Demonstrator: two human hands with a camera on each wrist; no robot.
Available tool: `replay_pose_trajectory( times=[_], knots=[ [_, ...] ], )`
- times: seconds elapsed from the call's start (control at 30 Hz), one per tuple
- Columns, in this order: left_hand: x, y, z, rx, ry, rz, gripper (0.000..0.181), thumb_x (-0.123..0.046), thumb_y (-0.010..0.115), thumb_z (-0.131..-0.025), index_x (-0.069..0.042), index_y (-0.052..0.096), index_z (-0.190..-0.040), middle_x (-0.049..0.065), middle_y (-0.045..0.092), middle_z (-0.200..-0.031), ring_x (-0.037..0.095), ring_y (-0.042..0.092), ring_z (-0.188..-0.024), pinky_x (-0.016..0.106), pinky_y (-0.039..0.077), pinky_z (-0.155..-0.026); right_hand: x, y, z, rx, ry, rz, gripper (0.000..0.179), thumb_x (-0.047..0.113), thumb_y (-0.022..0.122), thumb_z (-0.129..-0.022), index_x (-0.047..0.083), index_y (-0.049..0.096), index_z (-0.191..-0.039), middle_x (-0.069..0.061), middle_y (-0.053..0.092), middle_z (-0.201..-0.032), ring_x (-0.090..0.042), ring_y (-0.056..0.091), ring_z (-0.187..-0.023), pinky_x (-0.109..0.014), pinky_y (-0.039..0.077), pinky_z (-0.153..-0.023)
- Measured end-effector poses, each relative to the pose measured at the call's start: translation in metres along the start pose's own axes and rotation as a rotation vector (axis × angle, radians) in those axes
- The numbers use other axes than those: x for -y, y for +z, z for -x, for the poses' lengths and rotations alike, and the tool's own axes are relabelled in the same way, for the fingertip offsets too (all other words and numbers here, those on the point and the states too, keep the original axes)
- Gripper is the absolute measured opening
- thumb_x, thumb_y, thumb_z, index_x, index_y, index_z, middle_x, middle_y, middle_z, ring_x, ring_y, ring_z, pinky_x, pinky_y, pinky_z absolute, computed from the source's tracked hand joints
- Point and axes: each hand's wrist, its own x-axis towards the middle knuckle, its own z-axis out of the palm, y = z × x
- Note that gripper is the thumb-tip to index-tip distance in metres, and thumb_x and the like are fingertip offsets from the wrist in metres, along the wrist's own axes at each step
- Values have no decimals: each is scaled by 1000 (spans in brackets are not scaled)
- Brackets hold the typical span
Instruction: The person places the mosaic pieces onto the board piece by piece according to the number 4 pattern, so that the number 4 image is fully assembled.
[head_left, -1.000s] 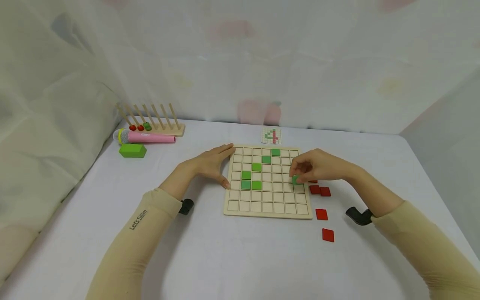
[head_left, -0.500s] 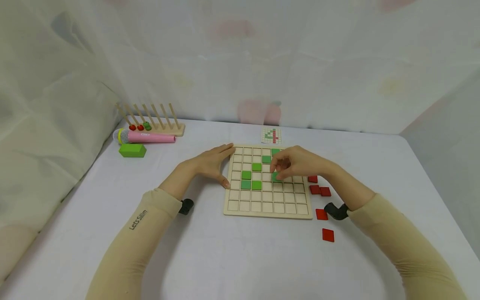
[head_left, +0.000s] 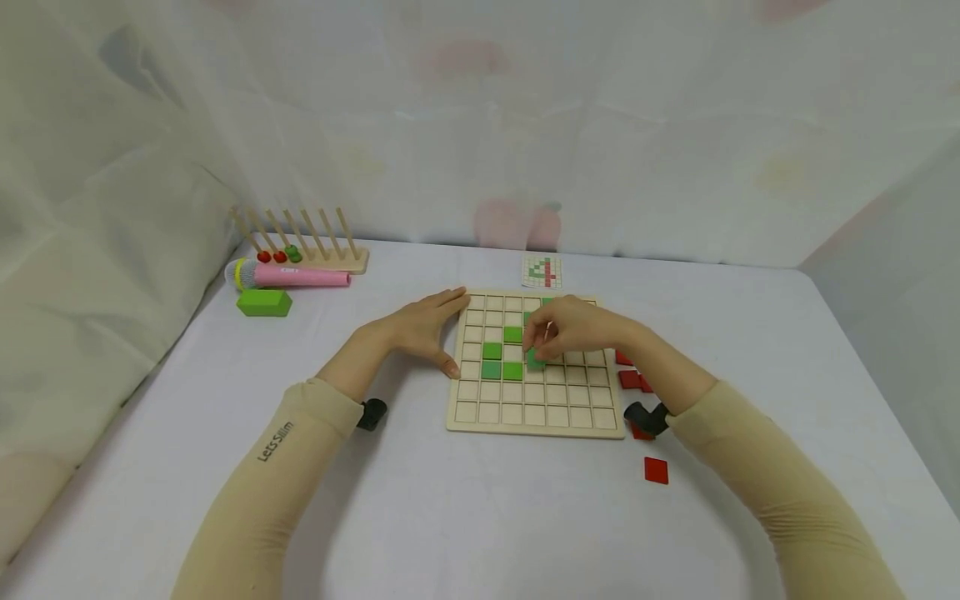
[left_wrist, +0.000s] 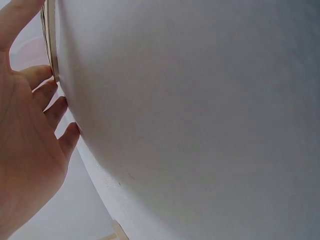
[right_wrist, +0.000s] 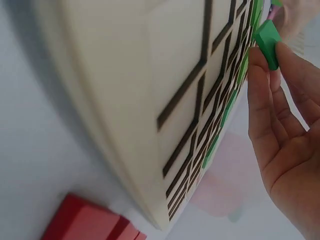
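Note:
A pale wooden grid board (head_left: 534, 432) lies flat on the table, with several green tiles (head_left: 513, 334) set in its cells. My left hand (head_left: 423, 329) rests along the board's left edge, thumb and fingers spread; the left wrist view shows its fingertips (left_wrist: 72, 131) down at that edge. Over the middle of the board, my right hand (head_left: 573, 325) pinches a green tile (right_wrist: 267, 44) between thumb and fingers. In the right wrist view the tile is tilted and above the grid. This hand partly covers the green tiles in the upper rows.
Several red tiles (head_left: 656, 471) lie right of the board, some under the right forearm. A small pattern card (head_left: 542, 272) is behind the board. At the back left are a pegged wooden stand (head_left: 360, 260), a pink toy microphone (head_left: 303, 276) and a green block (head_left: 264, 302).
My right hand has carried the green tile leftward, from the board's right side to its middle. The left hand has stayed at the left edge.

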Motion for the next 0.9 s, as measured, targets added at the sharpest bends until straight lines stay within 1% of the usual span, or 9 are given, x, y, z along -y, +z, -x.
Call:
replay_pose_trajectory(
  times=[0.13,0.33,0.7,0.9],
  knots=[
    [-1,0,1,-4,3,1,127,-55,86,-65,-9,15,-159,9,6,-169,33,9,-157,54,18,-127,2,2,-2,10,6,24,11,9,73,-85,15,73,-95,1,71,-88,-12,62,-80,-26,53,-71],
    [-2,-1,2,-9,-1,4,127,-56,87,-64,-10,16,-159,9,7,-169,34,10,-157,55,18,-127,3,6,-4,25,1,18,10,7,74,-83,11,73,-92,-1,67,-78,-10,57,-72,-23,49,-67],
    [1,0,0,-5,-3,1,128,-56,87,-63,-11,15,-160,8,6,-170,33,9,-157,55,17,-127,0,12,-7,50,45,13,9,8,75,-83,12,73,-90,0,70,-81,-10,61,-74,-23,52,-68],
    [2,1,-1,-5,1,-8,128,-57,86,-64,-11,15,-160,8,6,-170,32,9,-157,54,18,-127,-1,13,-8,50,51,23,9,10,76,-83,13,73,-91,0,70,-83,-9,62,-76,-23,52,-70]
  ],
)
